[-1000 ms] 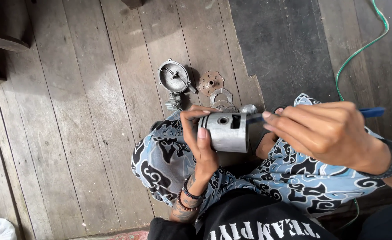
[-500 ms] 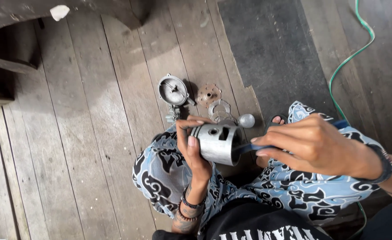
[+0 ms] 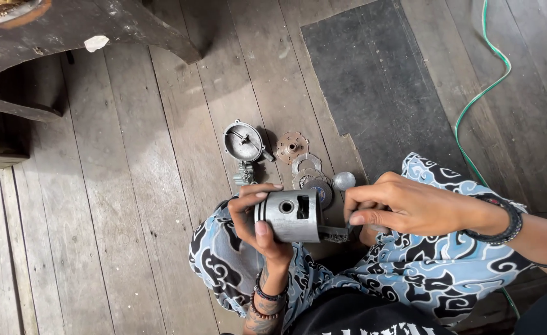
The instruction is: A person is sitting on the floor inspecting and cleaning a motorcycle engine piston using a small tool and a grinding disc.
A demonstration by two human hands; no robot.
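Observation:
My left hand [image 3: 258,220] grips a grey metal piston [image 3: 289,215], lying sideways above my knees, its pin hole facing up. My right hand [image 3: 404,205] is pinched on a small dark tool [image 3: 335,233] whose tip sits at the piston's open end. Both hands hover over my lap, which is covered in blue patterned cloth [image 3: 410,279].
On the plank floor just beyond the piston lie a round metal cover [image 3: 242,141], a rusty toothed disc [image 3: 292,146], thin rings [image 3: 306,165] and a small silver cap [image 3: 344,180]. A dark mat [image 3: 373,80] and green cable [image 3: 478,99] lie right; dark wooden furniture [image 3: 69,37] stands top left.
The view has tilted, so floor parts sit lower in frame. My right hand has slid closer to the piston's open end; my left hand keeps its grip.

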